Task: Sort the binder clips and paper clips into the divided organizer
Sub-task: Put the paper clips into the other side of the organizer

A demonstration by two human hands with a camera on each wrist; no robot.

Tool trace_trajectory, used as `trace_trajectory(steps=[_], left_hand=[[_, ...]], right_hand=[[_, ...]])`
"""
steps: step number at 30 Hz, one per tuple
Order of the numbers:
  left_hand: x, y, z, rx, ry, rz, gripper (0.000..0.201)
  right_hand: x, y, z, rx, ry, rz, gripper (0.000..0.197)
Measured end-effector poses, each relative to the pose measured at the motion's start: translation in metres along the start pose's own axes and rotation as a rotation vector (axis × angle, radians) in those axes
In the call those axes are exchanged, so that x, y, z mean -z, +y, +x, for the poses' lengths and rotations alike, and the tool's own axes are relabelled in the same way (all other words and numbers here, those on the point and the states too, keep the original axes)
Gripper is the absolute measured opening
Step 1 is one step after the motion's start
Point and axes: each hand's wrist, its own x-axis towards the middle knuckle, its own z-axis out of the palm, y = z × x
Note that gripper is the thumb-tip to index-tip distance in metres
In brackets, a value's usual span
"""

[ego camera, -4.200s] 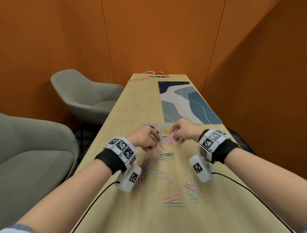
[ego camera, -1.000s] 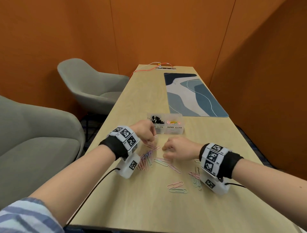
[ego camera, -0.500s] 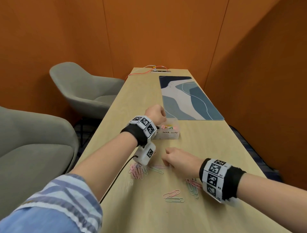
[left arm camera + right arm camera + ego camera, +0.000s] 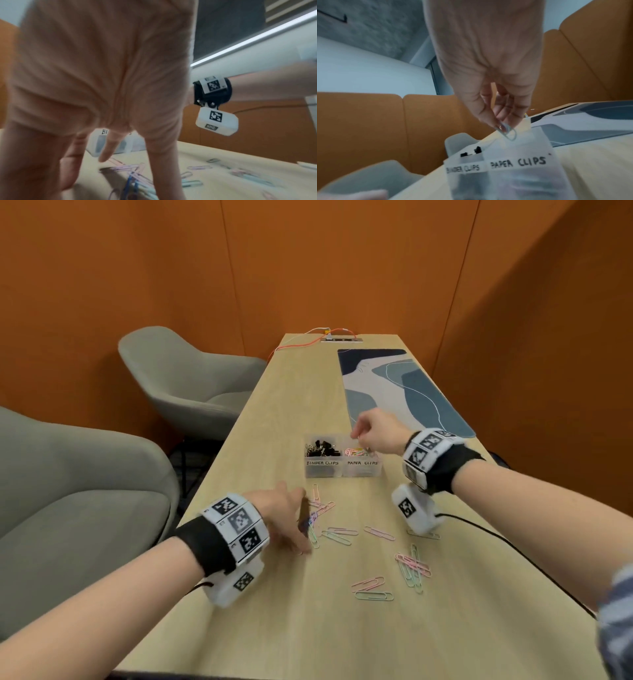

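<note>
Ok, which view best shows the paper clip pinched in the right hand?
Right wrist: the paper clip hangs from the right hand in close-up. In the head view the hand hides it; the left wrist view misses it.

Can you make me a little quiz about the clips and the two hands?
1. True or false: the right hand pinches a paper clip above the compartment labelled PAPER CLIPS.
2. What fills the compartment labelled BINDER CLIPS? A) pink paper clips B) black binder clips C) nothing
3. Fill in: the left hand reaches with straight fingers down to the loose paper clips on the ____.

Key
1. True.
2. B: black binder clips lie in it.
3. Table.
</note>
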Motion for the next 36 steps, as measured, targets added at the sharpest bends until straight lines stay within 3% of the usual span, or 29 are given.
trace_trajectory(steps=[4,8,11,14,17,21,24,28,32,36], left_hand=[[0.008,0.009,0.022,-0.040,0.076,-0.043,0.094],[0.017,0.018,0.034,-0.125,0.099,0.050,0.080],[0.018,0.022,0.041,-0.200,0.153,0.093,0.062],[0.015,0.022,0.048,-0.253,0.247,0.091,0.042],[0.011,0.028,0.051,-0.297,0.295,0.120,0.026],[0.006,0.037,0.054,-0.298,0.337,0.179,0.014],[0.010,0.036,0.054,-0.304,0.284,0.130,0.016],[0.014,0.033,0.052,-0.303,0.209,0.071,0.034],[0.010,0.034,0.053,-0.335,0.263,0.077,0.021],[0.012,0.030,0.054,-0.352,0.226,0.081,0.020]], right_hand=[[-0.003,0.004,0.012,0.007,0.045,-0.122,0.028],[-0.002,-0.001,-0.019,0.091,0.014,-0.161,0.025],[-0.005,0.002,-0.058,0.110,-0.193,-0.270,0.023],[-0.013,0.014,-0.096,0.040,-0.440,-0.413,0.044],[-0.027,0.025,-0.123,0.034,-0.526,-0.513,0.060],[-0.042,0.027,-0.139,0.092,-0.454,-0.564,0.044],[-0.048,0.023,-0.138,0.169,-0.338,-0.595,0.027],[-0.050,0.014,-0.128,0.224,-0.297,-0.671,0.025],[-0.057,0.005,-0.122,0.269,-0.329,-0.785,0.026],[-0.055,0.003,-0.114,0.234,-0.355,-0.675,0.023]])
